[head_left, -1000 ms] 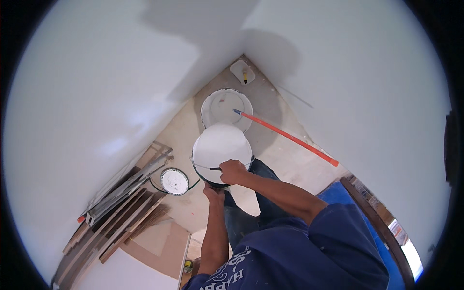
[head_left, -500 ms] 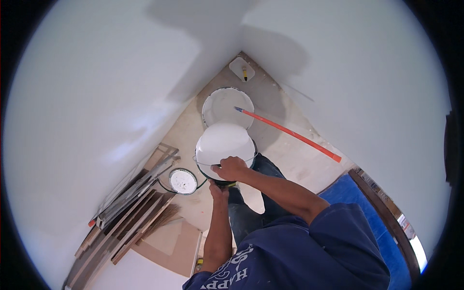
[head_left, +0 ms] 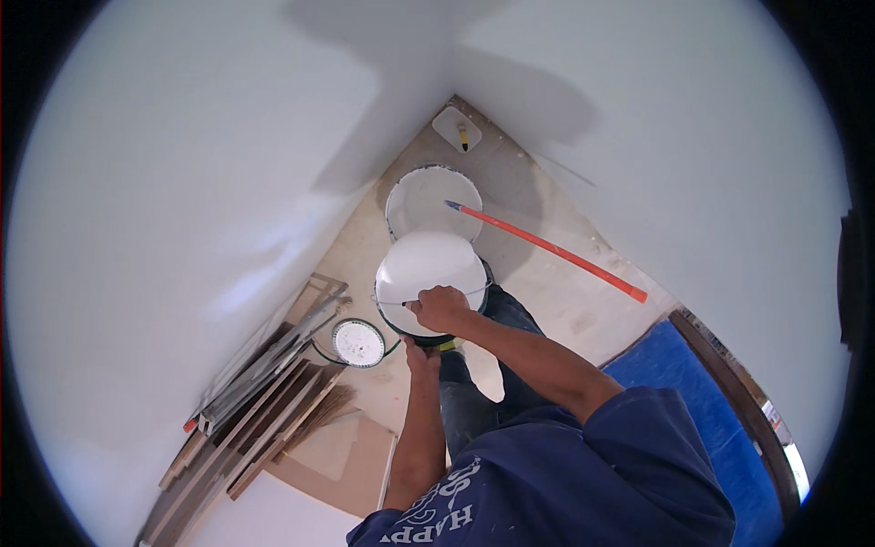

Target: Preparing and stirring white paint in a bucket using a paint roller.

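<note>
A white bucket of white paint with a dark green lower rim is in front of my legs, tilted away from me. My right hand is closed around the grip of its wire handle. Under the near edge, my left hand supports the bucket, its fingers partly hidden beneath. Just beyond stands a second round bucket, pale inside; the tilted bucket overlaps its near rim. Over that second bucket lies the blue-grey end of a long orange-red pole, which stretches to the right.
In the wall corner sits a white tray with a yellow-and-black handled tool. To my left are a small round white-topped pail and stacked boards and metal strips. A blue sheet lies at right. Pale walls close in on both sides.
The view has shifted slightly, so everything sits a little to the right. Both hands keep their hold on the tilted bucket, with little other visible movement.
</note>
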{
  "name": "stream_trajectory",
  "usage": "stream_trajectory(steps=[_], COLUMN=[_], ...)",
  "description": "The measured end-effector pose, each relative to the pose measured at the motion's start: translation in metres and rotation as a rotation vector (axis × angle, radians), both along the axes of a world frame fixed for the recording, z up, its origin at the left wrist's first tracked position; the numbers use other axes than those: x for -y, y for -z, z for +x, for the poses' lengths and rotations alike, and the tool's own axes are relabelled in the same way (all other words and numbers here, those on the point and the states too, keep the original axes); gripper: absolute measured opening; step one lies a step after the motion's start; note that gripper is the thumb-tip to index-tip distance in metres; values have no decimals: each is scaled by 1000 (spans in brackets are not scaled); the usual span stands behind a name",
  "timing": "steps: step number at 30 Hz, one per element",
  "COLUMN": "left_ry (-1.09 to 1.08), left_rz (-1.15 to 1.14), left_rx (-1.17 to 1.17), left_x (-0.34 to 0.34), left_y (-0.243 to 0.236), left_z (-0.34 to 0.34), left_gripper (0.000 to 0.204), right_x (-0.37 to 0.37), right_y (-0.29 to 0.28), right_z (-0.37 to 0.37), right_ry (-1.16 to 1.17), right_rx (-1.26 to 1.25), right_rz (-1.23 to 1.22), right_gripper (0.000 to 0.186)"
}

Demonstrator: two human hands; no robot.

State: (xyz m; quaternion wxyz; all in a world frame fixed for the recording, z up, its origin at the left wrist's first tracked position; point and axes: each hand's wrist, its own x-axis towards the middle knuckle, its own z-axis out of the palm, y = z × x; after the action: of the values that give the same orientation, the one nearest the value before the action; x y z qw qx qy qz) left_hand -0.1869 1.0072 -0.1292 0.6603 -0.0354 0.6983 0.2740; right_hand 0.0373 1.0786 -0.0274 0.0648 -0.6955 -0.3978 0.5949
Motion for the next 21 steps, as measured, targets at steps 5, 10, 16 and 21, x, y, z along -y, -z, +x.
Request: stream_trajectory(steps=[5, 10, 16, 21], left_ry=[4, 20, 119, 136], left_rz=[8, 9, 58, 88], left_rx=[19, 58, 56, 111], left_x=[-2, 7, 22, 22], left_y=[-4, -14, -6, -4], left_z=[1, 9, -16, -8], left_gripper=[55, 50, 36, 34], right_x=[-5, 7, 6, 14], right_y=[6, 16, 16, 17], right_z=[5, 8, 3, 3], right_ry=[18, 75, 71, 108], right_rx=[37, 48, 25, 28], right_rz=[57, 95, 165, 226], right_gripper=[53, 52, 52, 52])
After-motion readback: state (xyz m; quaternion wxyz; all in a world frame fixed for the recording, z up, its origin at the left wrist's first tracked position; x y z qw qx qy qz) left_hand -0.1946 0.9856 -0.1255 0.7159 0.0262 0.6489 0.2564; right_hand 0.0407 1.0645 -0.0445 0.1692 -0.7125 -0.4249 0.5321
